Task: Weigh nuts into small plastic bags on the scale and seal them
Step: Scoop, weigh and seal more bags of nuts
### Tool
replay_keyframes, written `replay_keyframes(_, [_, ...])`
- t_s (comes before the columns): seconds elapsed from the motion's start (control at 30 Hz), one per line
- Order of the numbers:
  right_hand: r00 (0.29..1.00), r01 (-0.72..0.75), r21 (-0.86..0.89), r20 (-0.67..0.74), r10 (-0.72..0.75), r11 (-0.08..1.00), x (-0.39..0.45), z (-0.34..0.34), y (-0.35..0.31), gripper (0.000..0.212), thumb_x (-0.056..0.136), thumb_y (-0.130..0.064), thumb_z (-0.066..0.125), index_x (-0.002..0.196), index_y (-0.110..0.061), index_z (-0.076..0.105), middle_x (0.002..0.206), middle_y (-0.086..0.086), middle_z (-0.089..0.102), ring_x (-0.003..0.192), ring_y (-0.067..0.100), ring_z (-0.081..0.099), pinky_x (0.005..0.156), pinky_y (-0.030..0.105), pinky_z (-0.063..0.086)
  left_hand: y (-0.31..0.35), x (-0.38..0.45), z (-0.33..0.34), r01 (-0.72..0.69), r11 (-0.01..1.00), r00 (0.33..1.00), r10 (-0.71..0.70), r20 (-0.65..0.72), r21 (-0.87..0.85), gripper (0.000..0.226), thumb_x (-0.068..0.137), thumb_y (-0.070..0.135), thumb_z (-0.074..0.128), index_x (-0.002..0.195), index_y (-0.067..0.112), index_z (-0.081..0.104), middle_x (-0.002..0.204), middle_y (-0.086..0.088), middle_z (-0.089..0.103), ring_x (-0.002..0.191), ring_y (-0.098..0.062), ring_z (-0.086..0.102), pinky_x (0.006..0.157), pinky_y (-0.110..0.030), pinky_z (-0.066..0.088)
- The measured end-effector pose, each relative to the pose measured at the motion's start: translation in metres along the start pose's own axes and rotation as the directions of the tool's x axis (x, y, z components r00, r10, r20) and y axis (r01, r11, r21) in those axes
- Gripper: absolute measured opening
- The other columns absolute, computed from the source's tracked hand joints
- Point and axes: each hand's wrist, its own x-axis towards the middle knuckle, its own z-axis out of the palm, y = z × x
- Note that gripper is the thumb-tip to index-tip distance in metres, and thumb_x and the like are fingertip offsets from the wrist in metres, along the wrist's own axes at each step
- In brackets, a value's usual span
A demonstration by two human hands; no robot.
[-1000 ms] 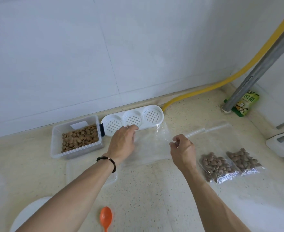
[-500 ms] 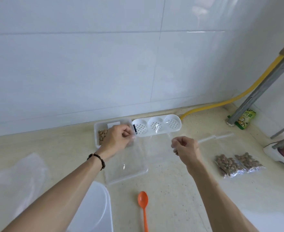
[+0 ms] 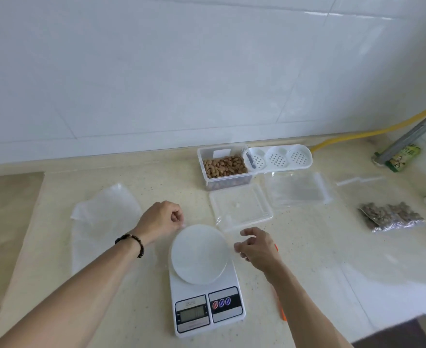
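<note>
While both hands pinch a clear bag's edges above the scale, nuts fill the tub.

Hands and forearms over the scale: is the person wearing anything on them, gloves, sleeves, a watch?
No gloves and no sleeves in view: both forearms are bare right to the frame edge. The left hand has a dark beaded bracelet round its wrist. The right hand and its wrist carry nothing, no watch and no ring that shows.
</note>
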Motion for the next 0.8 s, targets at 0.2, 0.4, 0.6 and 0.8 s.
replay_keyframes(0.2, [0.999,-0.014,-0.039,-0.052,0.012,0.999,-0.004,0.008,0.012,0.044,0.082,-0.016,0.077,0.122,-0.012,0.057,0.084,0.003,0.07,0.072,0.014,0.067,0.062,0.025,0.052,-0.015,-0.006,0.015,0.033,0.999,0.999,-0.033,-0.013,-0.001,0.01,0.079,0.026,0.077,0.08,0.022,0.068,0.078,0.014,0.065,0.077,-0.004,0.062,0.07,-0.023,0.051])
replay_keyframes(0.4, [0.986,0.071,-0.152,-0.139,-0.093,0.986,-0.02,0.007,0.018,0.046,0.093,-0.039,0.062,0.13,-0.013,0.052,0.108,0.001,0.061,0.092,0.016,0.06,0.072,0.027,0.049,-0.02,-0.03,0.026,0.043,0.993,0.982,-0.021,-0.19,0.11,0.038,0.09,0.04,0.06,0.119,0.015,0.061,0.12,-0.003,0.06,0.115,-0.023,0.052,0.094,-0.038,0.046])
replay_keyframes(0.6, [0.928,0.231,-0.216,-0.245,-0.282,0.949,-0.057,0.012,0.043,0.032,0.098,-0.036,0.05,0.12,-0.013,0.057,0.117,0.003,0.058,0.095,0.02,0.059,0.081,0.032,0.045,-0.014,-0.104,0.054,-0.004,0.982,0.913,0.08,-0.4,0.188,0.036,0.091,0.027,0.062,0.12,0.006,0.058,0.118,-0.013,0.056,0.11,-0.033,0.052,0.088,-0.044,0.049])
replay_keyframes(0.8, [0.831,0.42,-0.404,-0.187,-0.523,0.812,-0.095,0.036,0.094,0.03,0.098,-0.028,0.055,0.122,-0.01,0.058,0.113,0.006,0.058,0.096,0.025,0.057,0.079,0.037,0.049,-0.017,-0.174,0.105,-0.057,0.974,0.916,0.139,-0.376,0.219,0.05,0.091,0.047,0.041,0.119,0.009,0.057,0.119,-0.007,0.055,0.111,-0.026,0.052,0.086,-0.042,0.051])
